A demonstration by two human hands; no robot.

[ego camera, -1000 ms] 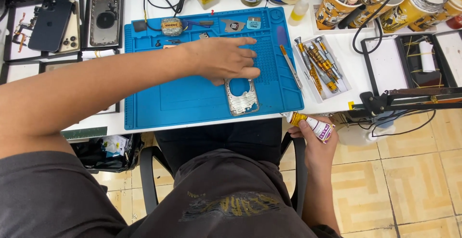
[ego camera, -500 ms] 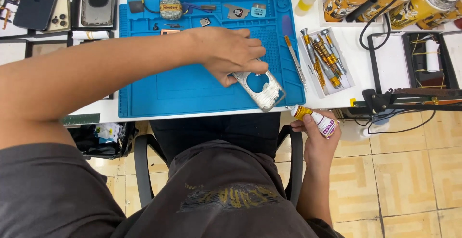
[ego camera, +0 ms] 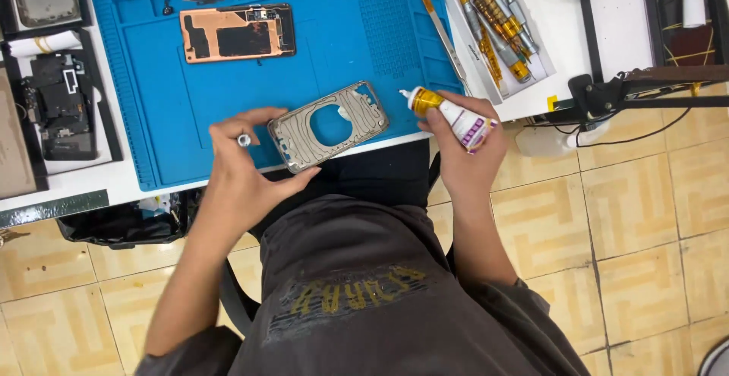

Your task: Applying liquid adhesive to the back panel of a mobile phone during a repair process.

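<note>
A silvery phone frame (ego camera: 301, 137) with a round hole lies tilted at the near edge of the blue work mat (ego camera: 342, 42). My left hand (ego camera: 239, 167) pinches a small silver cap (ego camera: 244, 140) in its fingertips, and its thumb touches the frame's near left corner. My right hand (ego camera: 459, 144) grips a small white glue tube (ego camera: 456, 116) with a gold collar. The tube's white nozzle points left, close to the frame's right end.
A copper-coloured phone body (ego camera: 235, 33) lies further back on the mat. A tray of gold-banded screwdrivers (ego camera: 497, 19) and a thin pry tool (ego camera: 444, 34) sit to the right. Phone parts (ego camera: 64, 102) lie on the left, and a black stand with cables (ego camera: 607, 95) on the right.
The frame has slid to the mat's near edge under my left hand, which now pinches a small cap. My right hand has risen from below the table edge, bringing the tube beside the frame.
</note>
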